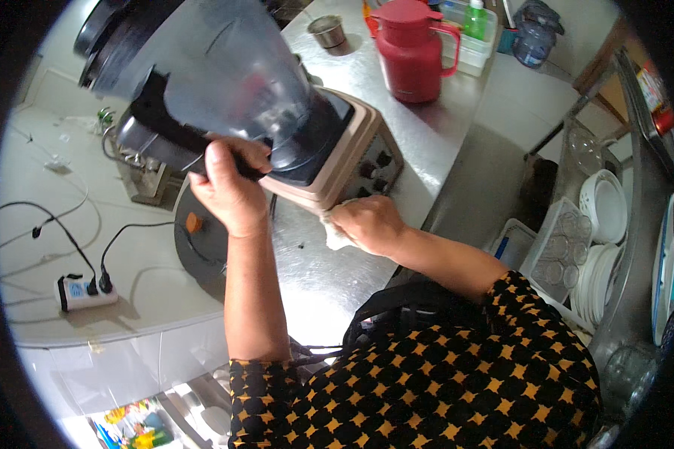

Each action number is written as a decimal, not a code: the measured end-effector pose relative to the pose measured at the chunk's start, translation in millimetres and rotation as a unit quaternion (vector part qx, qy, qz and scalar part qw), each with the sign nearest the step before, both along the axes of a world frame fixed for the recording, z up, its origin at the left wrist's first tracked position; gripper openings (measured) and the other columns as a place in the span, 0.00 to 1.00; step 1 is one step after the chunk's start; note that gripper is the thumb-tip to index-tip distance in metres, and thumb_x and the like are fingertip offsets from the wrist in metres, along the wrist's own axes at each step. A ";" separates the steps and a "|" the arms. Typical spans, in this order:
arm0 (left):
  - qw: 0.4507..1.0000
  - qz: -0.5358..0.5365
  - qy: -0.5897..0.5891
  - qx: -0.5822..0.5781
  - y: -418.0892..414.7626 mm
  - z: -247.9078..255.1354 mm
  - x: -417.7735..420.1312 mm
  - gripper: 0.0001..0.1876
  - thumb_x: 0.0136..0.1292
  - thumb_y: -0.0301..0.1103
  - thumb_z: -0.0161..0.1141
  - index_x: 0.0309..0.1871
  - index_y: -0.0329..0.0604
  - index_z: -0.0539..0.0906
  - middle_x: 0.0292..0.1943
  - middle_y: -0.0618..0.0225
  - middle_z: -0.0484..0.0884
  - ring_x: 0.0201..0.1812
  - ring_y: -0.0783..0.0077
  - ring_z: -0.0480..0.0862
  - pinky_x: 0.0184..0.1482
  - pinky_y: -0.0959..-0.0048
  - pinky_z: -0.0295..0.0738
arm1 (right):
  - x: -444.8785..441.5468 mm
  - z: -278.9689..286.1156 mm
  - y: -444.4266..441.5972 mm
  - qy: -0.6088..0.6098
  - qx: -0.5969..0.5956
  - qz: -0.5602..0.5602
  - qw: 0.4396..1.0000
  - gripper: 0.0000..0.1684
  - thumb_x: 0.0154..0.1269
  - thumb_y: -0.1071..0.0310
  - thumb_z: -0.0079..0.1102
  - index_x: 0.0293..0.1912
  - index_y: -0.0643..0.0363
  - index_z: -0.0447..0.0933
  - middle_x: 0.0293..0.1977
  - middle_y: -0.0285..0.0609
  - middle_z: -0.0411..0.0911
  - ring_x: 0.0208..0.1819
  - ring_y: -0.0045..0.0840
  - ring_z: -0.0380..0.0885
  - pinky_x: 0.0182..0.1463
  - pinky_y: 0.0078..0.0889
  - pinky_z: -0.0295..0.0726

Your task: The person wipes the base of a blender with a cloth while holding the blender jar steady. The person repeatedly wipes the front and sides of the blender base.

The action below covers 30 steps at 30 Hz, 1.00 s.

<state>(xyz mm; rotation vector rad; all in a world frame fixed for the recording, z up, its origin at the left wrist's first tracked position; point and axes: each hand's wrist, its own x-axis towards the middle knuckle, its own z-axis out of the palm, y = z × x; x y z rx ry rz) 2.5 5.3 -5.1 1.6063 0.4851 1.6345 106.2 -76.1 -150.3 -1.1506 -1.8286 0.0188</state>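
A large blender jar point(241, 84) with a black lid and black handle sits on a beige blender base point(365, 151) with black knobs. My left hand point(233, 188) grips the black jar handle point(165, 118). Against the lower front of the base, my right hand point(370, 224) holds a pale cloth point(337, 233), most of it hidden under the fingers. The base is over a shiny metal worktop point(309, 264).
On the worktop stand a red thermal jug point(410, 56), a small metal cup point(327, 32) and a plastic bin point(472, 59). A power strip point(87, 293) with cords lies left. A dish rack with white plates point(595, 280) and glasses point(564, 244) is at right.
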 end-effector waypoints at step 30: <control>1.000 0.017 0.014 0.017 -0.2 1.5 -0.4 0.18 0.59 0.45 0.47 0.23 0.40 0.69 0.11 0.66 0.68 0.13 0.72 0.68 0.21 0.72 0.69 | -3.8 7.2 6.1 0.106 0.014 -0.034 0.994 0.14 0.50 0.74 0.54 0.40 0.58 0.67 0.29 0.44 0.69 0.29 0.37 0.71 0.32 0.34 0.73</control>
